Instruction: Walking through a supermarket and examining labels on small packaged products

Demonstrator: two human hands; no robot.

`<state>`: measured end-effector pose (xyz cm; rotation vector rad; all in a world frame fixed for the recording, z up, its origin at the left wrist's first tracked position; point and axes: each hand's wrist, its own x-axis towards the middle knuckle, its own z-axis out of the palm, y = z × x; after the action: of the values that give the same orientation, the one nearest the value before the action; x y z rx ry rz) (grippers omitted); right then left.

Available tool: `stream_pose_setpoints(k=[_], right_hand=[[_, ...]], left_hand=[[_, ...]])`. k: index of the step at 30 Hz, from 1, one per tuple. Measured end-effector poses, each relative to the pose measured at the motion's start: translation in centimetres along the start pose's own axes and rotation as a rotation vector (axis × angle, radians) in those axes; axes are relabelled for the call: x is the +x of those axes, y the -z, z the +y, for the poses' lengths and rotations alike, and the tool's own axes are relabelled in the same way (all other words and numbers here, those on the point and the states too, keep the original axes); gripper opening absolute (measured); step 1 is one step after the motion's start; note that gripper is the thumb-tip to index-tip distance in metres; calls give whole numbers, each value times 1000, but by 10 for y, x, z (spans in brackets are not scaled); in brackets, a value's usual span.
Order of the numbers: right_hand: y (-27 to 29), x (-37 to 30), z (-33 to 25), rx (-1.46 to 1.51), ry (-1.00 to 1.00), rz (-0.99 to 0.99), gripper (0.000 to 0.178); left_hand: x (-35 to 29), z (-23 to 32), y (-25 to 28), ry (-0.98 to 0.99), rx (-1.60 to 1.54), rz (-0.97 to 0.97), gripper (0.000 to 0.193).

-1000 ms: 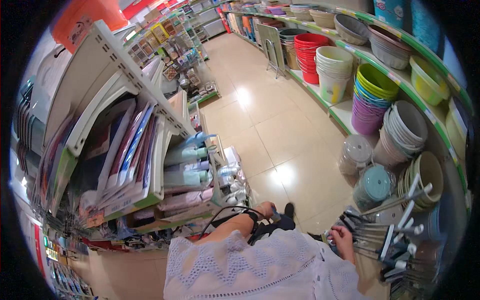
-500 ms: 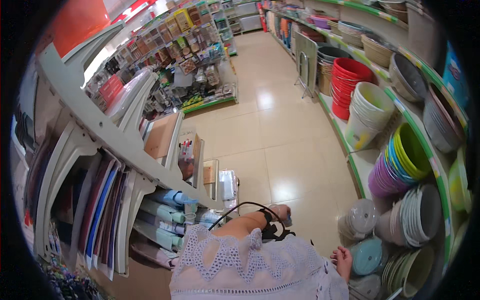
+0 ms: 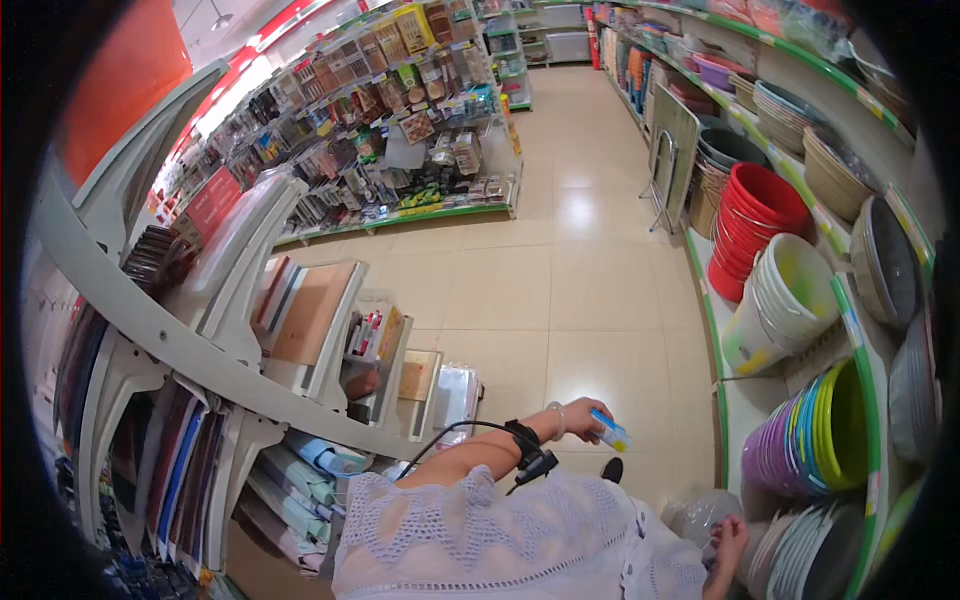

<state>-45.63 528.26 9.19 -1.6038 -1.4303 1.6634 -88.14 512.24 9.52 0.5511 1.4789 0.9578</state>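
My left hand reaches out in front of my body over the floor, its fingers closed on a small clear packet with blue and yellow parts. A pale bracelet and a black strap with a cable sit on that arm. At my right side hangs my right hand, its fingers loosely bent and a little apart, with nothing visible in them. Close to it are a translucent round tub and a stack of pale grey buckets; I cannot tell whether the hand touches them.
Along the right shelf stand purple-to-green buckets, white buckets and red buckets. A folding table leans farther up the aisle. Left of me is a grey shelf frame with boards and folded cloths. A packed display rack stands ahead.
The shelves ahead have shifted in view and the nearest buckets have slid toward the lower edge. My left hand extends farther forward, showing the packet more plainly. My right hand appears lower and farther right.
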Motion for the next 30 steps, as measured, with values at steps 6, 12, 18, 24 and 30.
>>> stream_pose_setpoints(k=[6,12,18,24,30], right_hand=[[-41,150,-116,27,289,-78,20],[-182,224,-237,-53,496,-437,9],[-381,260,-365,-169,579,-769,14],[-578,251,-432,-118,512,-992,17],[-727,260,-464,-116,436,-1080,17]], left_hand=[[20,68,65,-6,-134,158,29],[26,142,154,-313,-420,299,34],[15,205,288,-462,-509,425,34],[7,236,409,-546,-526,491,36],[28,244,526,-468,-565,434,33]])
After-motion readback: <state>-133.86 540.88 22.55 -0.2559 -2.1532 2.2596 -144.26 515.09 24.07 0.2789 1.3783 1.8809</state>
